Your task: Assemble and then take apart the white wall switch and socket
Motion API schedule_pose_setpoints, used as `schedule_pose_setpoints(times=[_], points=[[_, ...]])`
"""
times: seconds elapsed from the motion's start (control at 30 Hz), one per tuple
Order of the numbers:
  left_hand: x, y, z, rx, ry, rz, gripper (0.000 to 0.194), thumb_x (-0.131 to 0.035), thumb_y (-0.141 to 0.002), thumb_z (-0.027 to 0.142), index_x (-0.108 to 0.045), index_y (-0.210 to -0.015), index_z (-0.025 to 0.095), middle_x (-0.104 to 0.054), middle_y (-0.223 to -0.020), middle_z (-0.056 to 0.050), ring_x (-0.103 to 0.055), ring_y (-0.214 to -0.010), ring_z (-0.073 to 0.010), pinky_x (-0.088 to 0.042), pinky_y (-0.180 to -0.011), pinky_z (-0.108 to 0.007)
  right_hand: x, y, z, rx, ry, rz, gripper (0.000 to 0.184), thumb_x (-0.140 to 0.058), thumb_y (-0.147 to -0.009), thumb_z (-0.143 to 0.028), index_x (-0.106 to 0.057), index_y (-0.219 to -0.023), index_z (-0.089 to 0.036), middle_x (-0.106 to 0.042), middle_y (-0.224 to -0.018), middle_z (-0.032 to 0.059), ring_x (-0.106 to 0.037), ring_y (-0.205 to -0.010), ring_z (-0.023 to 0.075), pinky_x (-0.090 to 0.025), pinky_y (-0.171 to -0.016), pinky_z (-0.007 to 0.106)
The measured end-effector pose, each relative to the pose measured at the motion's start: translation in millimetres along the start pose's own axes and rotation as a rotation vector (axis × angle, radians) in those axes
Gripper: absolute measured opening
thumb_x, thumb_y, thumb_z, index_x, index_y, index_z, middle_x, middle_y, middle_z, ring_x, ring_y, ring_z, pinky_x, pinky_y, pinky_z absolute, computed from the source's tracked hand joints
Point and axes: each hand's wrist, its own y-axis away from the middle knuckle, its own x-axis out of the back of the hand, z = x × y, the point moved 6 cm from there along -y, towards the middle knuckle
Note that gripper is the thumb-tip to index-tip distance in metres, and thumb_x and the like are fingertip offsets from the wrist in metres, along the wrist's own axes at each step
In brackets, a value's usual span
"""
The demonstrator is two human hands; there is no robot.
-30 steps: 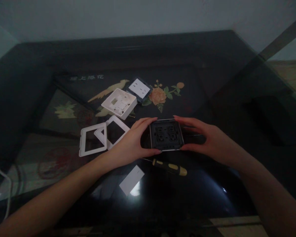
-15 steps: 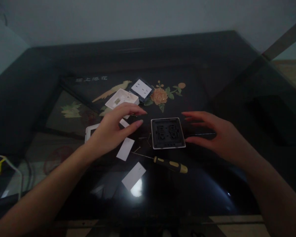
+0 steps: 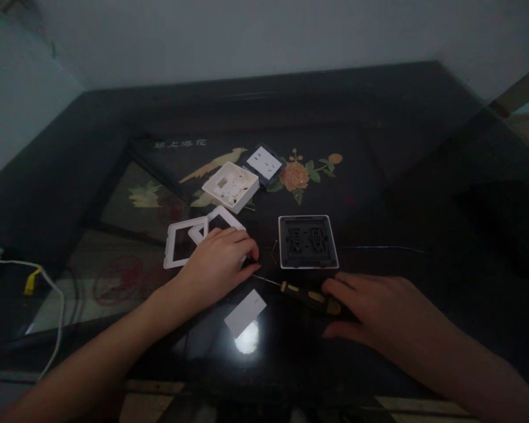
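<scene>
My left hand point(image 3: 220, 258) is low over the glass table, fingers curled toward the thumb beside the screwdriver's tip; whatever they grip is hidden. My right hand point(image 3: 379, 305) is open at the butt of the black-and-yellow screwdriver point(image 3: 311, 298), thumb and fingers apart on either side of the handle's end. Between and beyond the hands lies a square switch panel point(image 3: 308, 242), dark inner side up with a white rim. A few small screws point(image 3: 274, 252) lie left of it. One white rectangular cover piece point(image 3: 245, 313) is nearer me.
Two white square frames point(image 3: 171, 247) overlap beside my left hand. Farther back, a white mounting box point(image 3: 243, 198) touches a socket panel point(image 3: 265, 163) with a white face. A white cable point(image 3: 62, 317) with a yellow tag runs along the left. The dark glass tabletop point(image 3: 401, 176) reflects light.
My left hand has come down and curled its fingers, covering the spot of one white cover piece. My right hand has moved from beside the switch panel to the screwdriver's handle end.
</scene>
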Motion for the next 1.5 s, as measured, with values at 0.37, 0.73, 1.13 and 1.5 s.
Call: schedule_pose_setpoints(times=[0.37, 0.73, 1.13, 1.5], points=[[15.4, -0.8, -4.1, -0.008, 0.159, 0.058, 0.004, -0.06, -0.088, 0.019, -0.065, -0.088, 0.019, -0.069, -0.077, 0.0, -0.065, -0.071, -0.018, -0.048, -0.068, -0.029, -4.5, -7.5, -5.1, -0.03, 0.092, 0.036, 0.027, -0.082, -0.069, -0.011, -0.067, -0.09, -0.019, -0.076, -0.082, 0.0038, -0.075, -0.068, 0.0256, -0.046, -0.049, 0.031], [51.2, -35.2, 23.7, -0.039, 0.801, 0.269, 0.01, -0.07, -0.082, 0.019, -0.076, -0.089, 0.021, -0.077, -0.083, 0.0, -0.07, -0.076, -0.016, -0.056, -0.07, -0.027, 7.7, -1.0, 6.2, -0.098, -0.054, -0.08, 0.015, -0.072, -0.079, -0.012, -0.066, -0.091, -0.019, -0.076, -0.076, 0.0029, -0.075, -0.063, 0.0262, -0.043, -0.048, 0.031], [25.5, -69.4, 54.4, -0.235, 0.724, 0.386, 0.008, -0.07, -0.087, 0.014, -0.073, -0.09, 0.02, -0.077, -0.091, -0.002, -0.071, -0.087, -0.0173, -0.056, -0.083, -0.031, 31.7, 9.9, 15.5, -0.062, -0.234, 0.095, 0.024, -0.075, -0.071, -0.007, -0.068, -0.088, -0.022, -0.075, -0.072, -0.0034, -0.071, -0.057, 0.0185, -0.047, -0.049, 0.028], [13.7, -68.6, 55.8, -0.299, 0.628, 0.405, 0.006, -0.068, -0.09, 0.016, -0.071, -0.09, 0.021, -0.076, -0.088, -0.002, -0.071, -0.087, -0.0187, -0.053, -0.083, -0.035, 26.3, 4.7, 17.8, -0.042, -0.279, 0.137, 0.026, -0.075, -0.065, -0.005, -0.069, -0.085, -0.021, -0.077, -0.073, -0.0017, -0.073, -0.06, 0.0218, -0.053, -0.05, 0.032]])
